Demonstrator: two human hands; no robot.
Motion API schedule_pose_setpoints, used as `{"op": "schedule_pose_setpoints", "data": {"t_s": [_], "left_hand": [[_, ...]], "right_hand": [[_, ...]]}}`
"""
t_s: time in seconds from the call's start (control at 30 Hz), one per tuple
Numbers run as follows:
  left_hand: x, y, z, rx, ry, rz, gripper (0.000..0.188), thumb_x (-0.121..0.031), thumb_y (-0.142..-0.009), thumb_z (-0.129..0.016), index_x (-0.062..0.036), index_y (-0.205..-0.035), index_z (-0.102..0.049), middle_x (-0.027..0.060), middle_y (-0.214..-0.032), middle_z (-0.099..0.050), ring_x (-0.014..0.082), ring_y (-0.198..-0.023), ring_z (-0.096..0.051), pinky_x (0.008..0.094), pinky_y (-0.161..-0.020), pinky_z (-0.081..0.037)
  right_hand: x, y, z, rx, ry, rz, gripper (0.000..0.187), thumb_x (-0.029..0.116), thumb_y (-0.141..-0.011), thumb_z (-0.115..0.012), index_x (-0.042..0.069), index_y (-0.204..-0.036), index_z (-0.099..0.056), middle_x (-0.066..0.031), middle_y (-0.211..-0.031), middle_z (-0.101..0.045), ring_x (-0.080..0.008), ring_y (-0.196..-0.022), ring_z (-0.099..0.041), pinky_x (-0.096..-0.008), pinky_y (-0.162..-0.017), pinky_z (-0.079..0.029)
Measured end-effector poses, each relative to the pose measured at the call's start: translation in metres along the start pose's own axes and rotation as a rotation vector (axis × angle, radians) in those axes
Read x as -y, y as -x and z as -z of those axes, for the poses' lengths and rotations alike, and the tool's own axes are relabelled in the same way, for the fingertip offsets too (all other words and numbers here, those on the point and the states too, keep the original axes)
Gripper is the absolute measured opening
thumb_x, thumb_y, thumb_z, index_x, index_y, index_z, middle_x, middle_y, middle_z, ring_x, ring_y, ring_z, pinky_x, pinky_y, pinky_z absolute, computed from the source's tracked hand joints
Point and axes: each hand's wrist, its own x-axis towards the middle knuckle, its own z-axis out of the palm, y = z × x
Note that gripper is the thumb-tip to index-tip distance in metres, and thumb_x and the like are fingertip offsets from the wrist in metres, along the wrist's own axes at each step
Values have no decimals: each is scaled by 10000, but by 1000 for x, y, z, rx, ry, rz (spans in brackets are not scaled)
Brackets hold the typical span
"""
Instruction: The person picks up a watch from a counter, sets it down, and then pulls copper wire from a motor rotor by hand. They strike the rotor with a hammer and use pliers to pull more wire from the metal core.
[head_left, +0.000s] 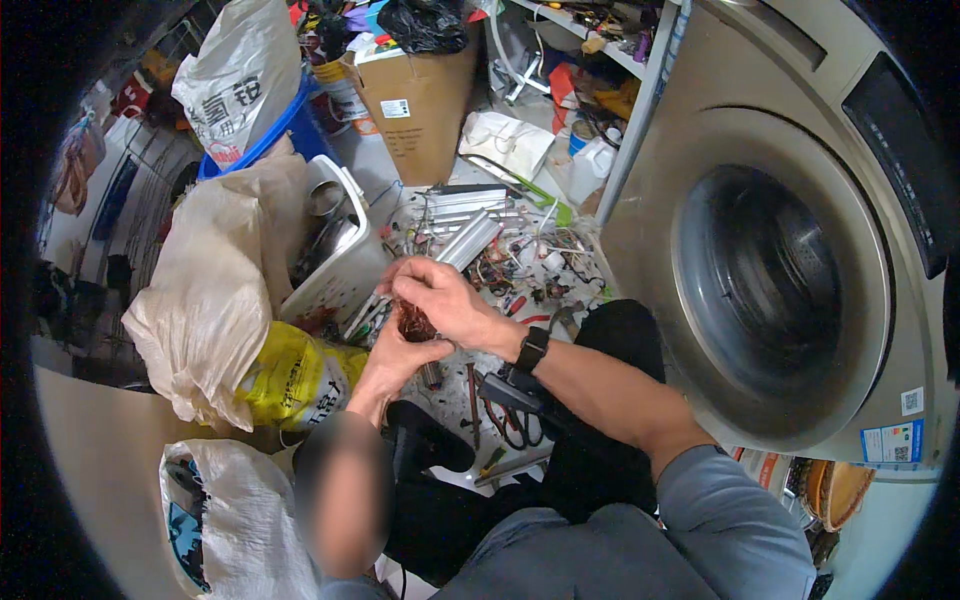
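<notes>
Between my hands is a bundle of reddish-brown copper wire (pixel 416 323), partly hidden by my fingers. My left hand (pixel 392 362) is closed round its near side, thumb pointing right. From above, my right hand (pixel 446 300) closes over the bundle with bent fingers; their tips are partly hidden. A dark band circles my right wrist. Just below the hands shows a small metal cylinder (pixel 431 376); whether it joins the bundle I cannot tell. On the floor near my knees lie a long rusty metal bar (pixel 473 402) and a tool with black loop handles (pixel 520 430).
A front-loading washing machine (pixel 640 200) stands close on the right. Wires, metal strips and scrap (pixel 540 265) cover the floor ahead. To the left are a white bin (pixel 365 240), a beige sack (pixel 215 290) and a yellow bag (pixel 285 375). A cardboard box (pixel 425 120) stands behind.
</notes>
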Motion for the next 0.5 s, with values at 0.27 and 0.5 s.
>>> {"op": "schedule_pose_setpoints", "data": {"t_s": [0.27,0.5], "left_hand": [[0,0,1,33,199,520,152,-84,-884,-685,-59,-1000,-591,-1,-725,-581,76,-541,-492,234,-434,-325],[1,3,-16,-36,92,483,108,-102,-1007,-517,-50,-1047,-603,-18,-754,-577,84,-621,-518,262,-493,-381]], "right_hand": [[9,5,-13,-52,59,-16,257,103,-954,-672,-6,-1169,-581,-86,-1010,-669,-185,-972,-682,-337,-834,-552],[11,12,-15,-64,50,-93,231,39,-945,-644,-9,-1170,-618,-86,-1010,-694,-145,-929,-653,-313,-838,-539]]}}
